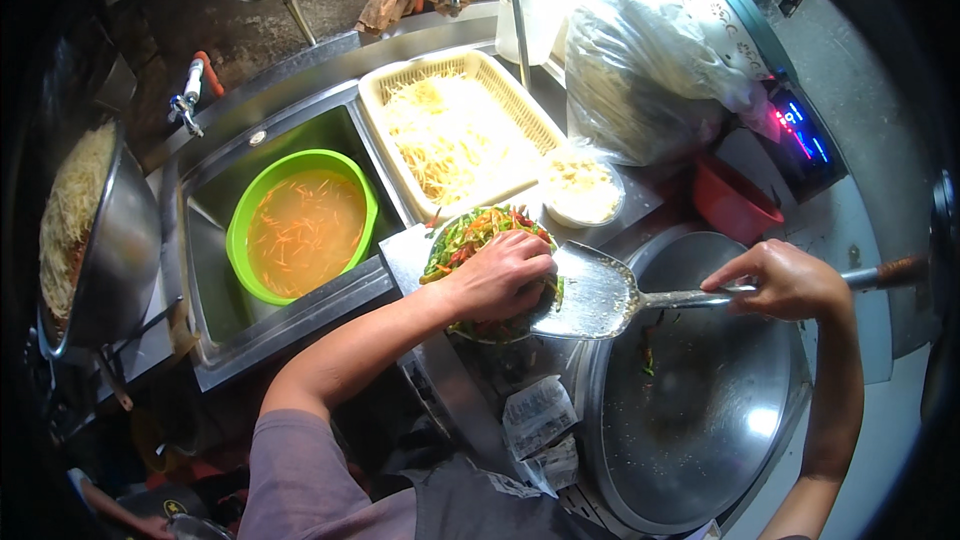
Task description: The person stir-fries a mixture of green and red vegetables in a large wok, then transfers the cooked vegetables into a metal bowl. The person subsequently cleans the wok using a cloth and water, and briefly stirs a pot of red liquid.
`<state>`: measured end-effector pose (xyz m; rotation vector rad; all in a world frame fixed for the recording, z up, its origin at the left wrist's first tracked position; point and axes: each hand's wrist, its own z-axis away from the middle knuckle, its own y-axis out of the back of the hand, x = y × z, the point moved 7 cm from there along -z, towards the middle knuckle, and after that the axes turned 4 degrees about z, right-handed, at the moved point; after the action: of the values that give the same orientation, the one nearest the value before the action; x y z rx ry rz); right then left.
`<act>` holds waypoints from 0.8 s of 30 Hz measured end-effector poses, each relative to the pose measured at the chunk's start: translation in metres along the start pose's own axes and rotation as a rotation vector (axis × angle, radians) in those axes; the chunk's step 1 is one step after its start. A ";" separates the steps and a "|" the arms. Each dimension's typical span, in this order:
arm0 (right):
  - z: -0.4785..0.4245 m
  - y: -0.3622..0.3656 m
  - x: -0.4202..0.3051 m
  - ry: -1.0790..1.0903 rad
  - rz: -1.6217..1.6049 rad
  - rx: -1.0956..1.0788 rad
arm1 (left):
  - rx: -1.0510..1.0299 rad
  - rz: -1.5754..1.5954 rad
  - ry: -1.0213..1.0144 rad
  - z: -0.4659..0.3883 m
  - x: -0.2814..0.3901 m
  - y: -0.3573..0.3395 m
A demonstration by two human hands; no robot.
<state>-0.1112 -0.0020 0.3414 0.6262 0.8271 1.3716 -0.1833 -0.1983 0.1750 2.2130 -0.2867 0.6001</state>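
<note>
My right hand [787, 281] grips the metal shaft of a large wok shovel [596, 292], with its wide flat blade to the left of the wok [690, 390]. Bits of food cling to the blade. Its left edge reaches over a bowl of sliced green and red peppers [480, 236]. My left hand [514, 270] is on the peppers beside the blade, back up and fingers curled down. What its fingers hold is hidden. Below the shovel, the wok's wet inside has a few scraps of pepper.
A green basin [367, 202] of cloudy water with orange shreds stands in the sink [199, 240]. Behind are a cream basket [375, 112] of pale shreds, a small tub [581, 214], a plastic bag [630, 75] and a red bowl [731, 199]. Another person's hand [154, 526] shows lower left.
</note>
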 end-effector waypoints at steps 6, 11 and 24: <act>0.021 -0.007 0.020 -0.010 -0.046 0.068 | -0.027 -0.026 0.008 -0.001 -0.003 -0.007; 0.058 -0.022 0.056 -0.184 -0.367 0.133 | -0.050 -0.117 -0.001 0.001 0.004 -0.002; 0.150 -0.323 0.265 -0.783 -0.776 0.162 | 0.325 -0.342 0.096 0.055 0.110 0.043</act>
<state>0.2010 0.2348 0.1329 0.7782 0.4461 0.2954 -0.0874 -0.2690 0.2284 2.4567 0.2543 0.5915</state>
